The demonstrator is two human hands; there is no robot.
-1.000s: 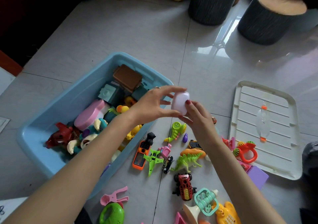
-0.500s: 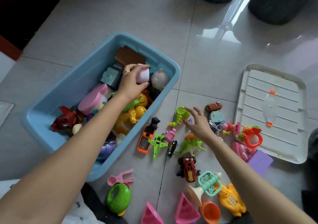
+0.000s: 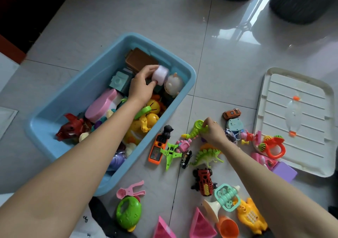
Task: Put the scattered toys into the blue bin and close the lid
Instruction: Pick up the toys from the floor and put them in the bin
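Dropping stuff in two-handed here, so we've got both hands busy. Our left hand (image 3: 141,87) is over the far end of the blue bin (image 3: 190,76), fingers and thumb pinched around a pale lilac toy (image 3: 160,74) just above the pile, right beside a round cream toy (image 3: 173,84). Best bet is to lower it into the gap next to the brown block (image 3: 140,61) before letting go, so it doesn't bounce off the heap.

Meanwhile our right hand (image 3: 213,133) is down on the floor, fingertips closing on the lime green curly toy (image 3: 196,130). It looks pinched, though not lifted yet. We'd grab it mid-body so the thin tail end doesn't swing.

Room-wise, the near rim of the bin sits between the two hands, so that toy needs to clear the edge on its way over. The orange phone (image 3: 157,149) and green plane (image 3: 171,154) lie just beside that rim, easy to knock. The white lid (image 3: 263,98) is off to the right, upside down, with a red ring toy (image 3: 272,146) on its edge. Loads of toys still out, so the lid's a long way off.
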